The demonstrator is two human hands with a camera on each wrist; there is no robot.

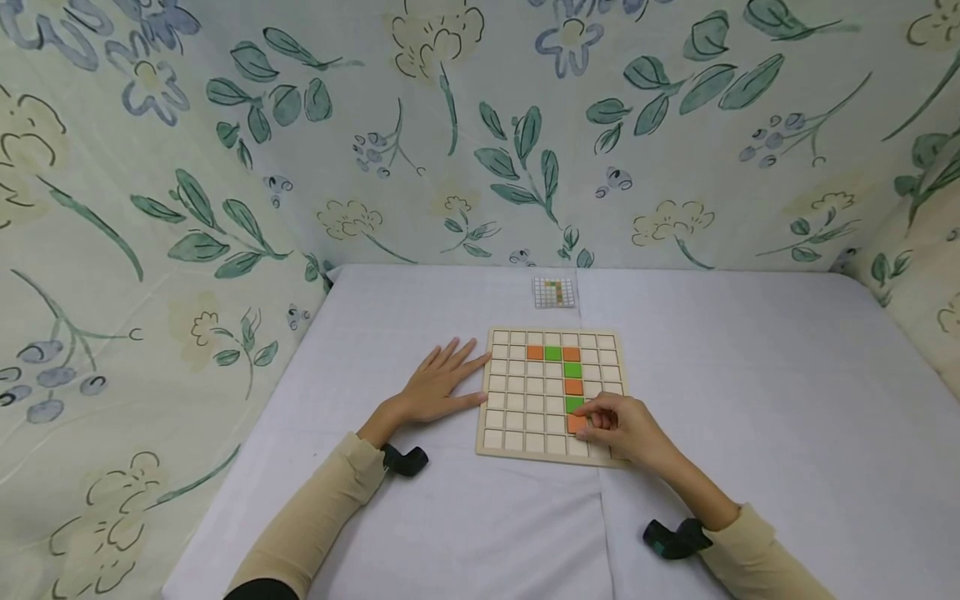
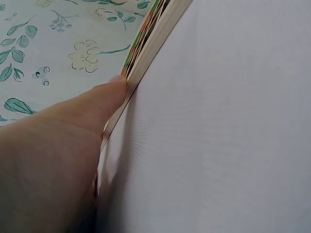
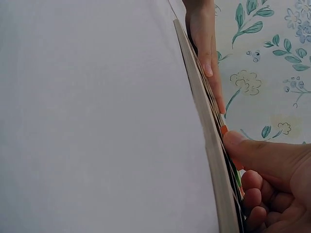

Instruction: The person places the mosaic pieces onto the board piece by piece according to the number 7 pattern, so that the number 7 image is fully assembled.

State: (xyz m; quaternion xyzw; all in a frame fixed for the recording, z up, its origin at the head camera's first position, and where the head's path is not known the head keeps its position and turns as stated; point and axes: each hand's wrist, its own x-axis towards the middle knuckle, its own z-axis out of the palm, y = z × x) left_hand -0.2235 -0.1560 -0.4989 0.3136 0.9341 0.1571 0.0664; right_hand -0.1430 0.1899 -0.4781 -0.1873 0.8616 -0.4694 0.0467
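Note:
A square wooden grid board (image 1: 522, 451) lies on the table, holding several orange and green square tiles in an upside-down L. My left hand (image 1: 438, 387) rests flat with spread fingers on the cloth, its thumb and index fingertip touching the board's left edge. In the left wrist view the thumb (image 2: 109, 97) presses that wooden rim. Over the board's lower right, my right hand (image 1: 626, 427) pinches the lowest orange tile (image 1: 575, 423) between thumb and index finger, other fingers curled. Just above it sits a green tile (image 1: 573, 404). The right palm hides some right-hand cells.
Behind the board lies a small card (image 1: 553, 293) printed with a similar coloured grid. White cloth (image 1: 765, 375) covers the table, with a crease running towards the front. Floral fabric (image 1: 517, 158) hangs behind and at the sides. Each wrist carries a black device (image 1: 675, 538).

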